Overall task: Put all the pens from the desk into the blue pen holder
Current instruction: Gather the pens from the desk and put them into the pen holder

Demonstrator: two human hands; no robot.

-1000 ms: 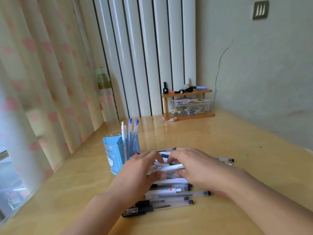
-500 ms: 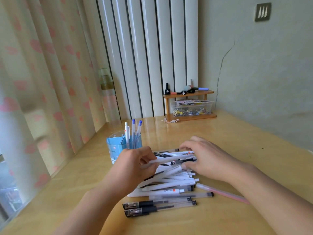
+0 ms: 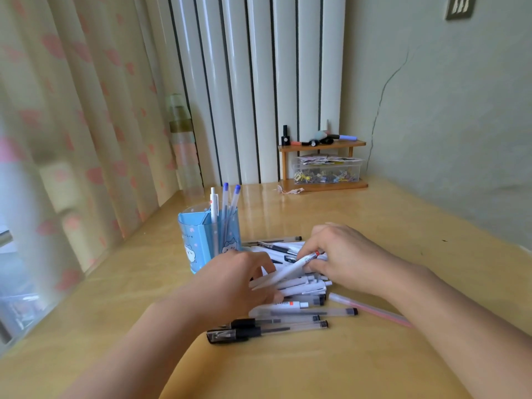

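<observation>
Three pens stand in the blue pen holder [image 3: 208, 240], at ten o'clock from the big pen pile [image 3: 290, 300]. Left hand [image 3: 236, 283] and right hand [image 3: 342, 257] both pinch one white pen [image 3: 288, 272]; most are left

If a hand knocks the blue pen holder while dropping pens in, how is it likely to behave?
The blue pen holder looks thin-walled and light, holding only three pens, so it would probably slide on the glossy desk. It stands tall and narrow with the pens sticking up, so it may tip.
</observation>
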